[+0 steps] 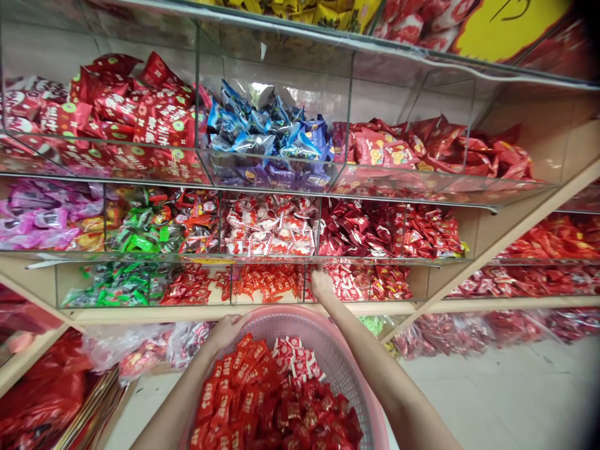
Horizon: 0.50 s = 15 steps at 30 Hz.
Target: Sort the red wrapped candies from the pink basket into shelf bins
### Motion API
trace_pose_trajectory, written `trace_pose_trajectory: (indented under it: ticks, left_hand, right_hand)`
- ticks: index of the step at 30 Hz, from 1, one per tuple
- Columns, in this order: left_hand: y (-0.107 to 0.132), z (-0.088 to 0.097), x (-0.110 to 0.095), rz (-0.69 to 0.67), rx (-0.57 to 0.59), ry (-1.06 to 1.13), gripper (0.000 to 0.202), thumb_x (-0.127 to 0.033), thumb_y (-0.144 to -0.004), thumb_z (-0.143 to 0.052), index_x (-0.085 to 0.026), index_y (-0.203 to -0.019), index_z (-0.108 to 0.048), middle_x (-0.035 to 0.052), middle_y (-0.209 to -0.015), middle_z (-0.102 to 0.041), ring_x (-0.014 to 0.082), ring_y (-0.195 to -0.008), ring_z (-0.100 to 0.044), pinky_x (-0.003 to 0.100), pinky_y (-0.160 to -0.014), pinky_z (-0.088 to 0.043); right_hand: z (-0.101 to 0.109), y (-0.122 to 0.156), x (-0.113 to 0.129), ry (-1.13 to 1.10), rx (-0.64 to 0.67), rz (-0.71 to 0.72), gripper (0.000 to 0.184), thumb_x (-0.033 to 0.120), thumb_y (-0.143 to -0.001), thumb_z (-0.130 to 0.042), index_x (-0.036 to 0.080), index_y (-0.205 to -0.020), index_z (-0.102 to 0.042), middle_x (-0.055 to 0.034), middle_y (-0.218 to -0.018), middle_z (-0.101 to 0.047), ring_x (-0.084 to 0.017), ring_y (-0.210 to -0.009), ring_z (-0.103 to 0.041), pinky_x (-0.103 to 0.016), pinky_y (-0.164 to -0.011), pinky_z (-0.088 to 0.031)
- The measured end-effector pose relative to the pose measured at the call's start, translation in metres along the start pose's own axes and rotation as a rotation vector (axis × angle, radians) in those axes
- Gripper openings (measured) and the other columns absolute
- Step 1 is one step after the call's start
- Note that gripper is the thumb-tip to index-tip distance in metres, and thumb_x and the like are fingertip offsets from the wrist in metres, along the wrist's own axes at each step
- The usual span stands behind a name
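Observation:
My left hand point(229, 329) is closed on the left rim of a pink plastic basket point(363, 359). In the basket lie red packets point(225, 387) with pale lettering, small dark-red wrapped candies point(309, 409) and a little heap of white-and-red packets point(297, 359). My right hand point(322, 284) reaches over the basket to a lowest-shelf compartment, beside similar white-and-red packets point(347, 281). It looks closed and rounded; its fingertips are hidden, and whatever they may hold does not show. Left of that hand, orange-red packets point(267, 281) fill the neighbouring compartment.
Clear dividers and front panels point(276, 169) split the shelves into bins. Blue packets point(272, 128) and large red packets point(135, 106) lie higher up. A slanted wooden panel point(506, 231) bounds the right side. Bagged goods point(145, 350) rest below, near the pale floor point(506, 387).

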<state>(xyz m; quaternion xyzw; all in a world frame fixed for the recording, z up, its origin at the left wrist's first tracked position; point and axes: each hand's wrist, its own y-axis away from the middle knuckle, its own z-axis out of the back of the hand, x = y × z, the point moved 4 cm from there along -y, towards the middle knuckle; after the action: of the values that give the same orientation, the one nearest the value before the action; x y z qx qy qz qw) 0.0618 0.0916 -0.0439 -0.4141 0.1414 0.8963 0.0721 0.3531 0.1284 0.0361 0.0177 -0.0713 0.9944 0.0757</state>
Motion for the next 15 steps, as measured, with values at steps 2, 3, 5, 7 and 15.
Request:
trace_pose_trajectory:
  ticks: [2,3,5,7,15]
  left_hand:
    - [0.0,0.0,-0.001,-0.002,0.002,-0.005,0.056,-0.07,-0.071,-0.035,-0.017,-0.058,-0.049,-0.0049,-0.051,-0.041,0.0129,-0.054,-0.039,0.024,-0.057,-0.029]
    - [0.0,0.001,-0.001,-0.006,0.002,-0.01,0.056,-0.07,-0.071,-0.036,-0.017,-0.058,-0.049,-0.0048,-0.051,-0.041,0.0129,-0.055,-0.039,0.024,-0.057,-0.029]
    - [0.0,0.002,-0.002,-0.02,0.004,-0.018,0.055,-0.069,-0.072,-0.037,-0.017,-0.057,-0.049,-0.0046,-0.052,-0.043,0.0131,-0.055,-0.04,0.023,-0.058,-0.029]
    - [0.0,0.001,-0.002,-0.025,0.01,-0.018,0.054,-0.068,-0.072,-0.037,-0.017,-0.058,-0.051,-0.0041,-0.053,-0.045,0.0135,-0.056,-0.041,0.023,-0.058,-0.03]
    - [-0.004,-0.004,0.009,0.003,-0.029,0.006,0.057,-0.069,-0.07,-0.037,-0.016,-0.057,-0.053,-0.0041,-0.049,-0.044,0.0129,-0.053,-0.04,0.023,-0.056,-0.029]
  right_hand:
    - [0.003,0.001,-0.001,-0.01,0.0,0.004,0.034,0.023,-0.076,-0.058,0.012,-0.107,-0.055,-0.0193,-0.112,-0.053,-0.026,-0.098,-0.054,-0.029,-0.065,-0.044]
    - [0.005,0.002,-0.002,-0.017,0.001,0.002,0.034,0.024,-0.076,-0.058,0.012,-0.107,-0.055,-0.0191,-0.113,-0.053,-0.026,-0.097,-0.054,-0.028,-0.065,-0.044]
    - [0.012,0.008,-0.006,-0.041,-0.006,-0.001,0.034,0.026,-0.076,-0.059,0.013,-0.106,-0.055,-0.0182,-0.114,-0.051,-0.025,-0.097,-0.054,-0.028,-0.066,-0.043]
    - [0.021,0.019,-0.015,-0.087,-0.029,0.003,0.034,0.028,-0.076,-0.059,0.014,-0.106,-0.055,-0.0164,-0.112,-0.051,-0.023,-0.095,-0.054,-0.027,-0.068,-0.042]
    - [0.032,0.102,-0.014,-0.527,0.274,0.407,0.026,0.03,-0.068,-0.064,0.02,-0.092,-0.062,-0.0026,-0.091,-0.056,-0.015,-0.084,-0.054,-0.024,-0.072,-0.041]
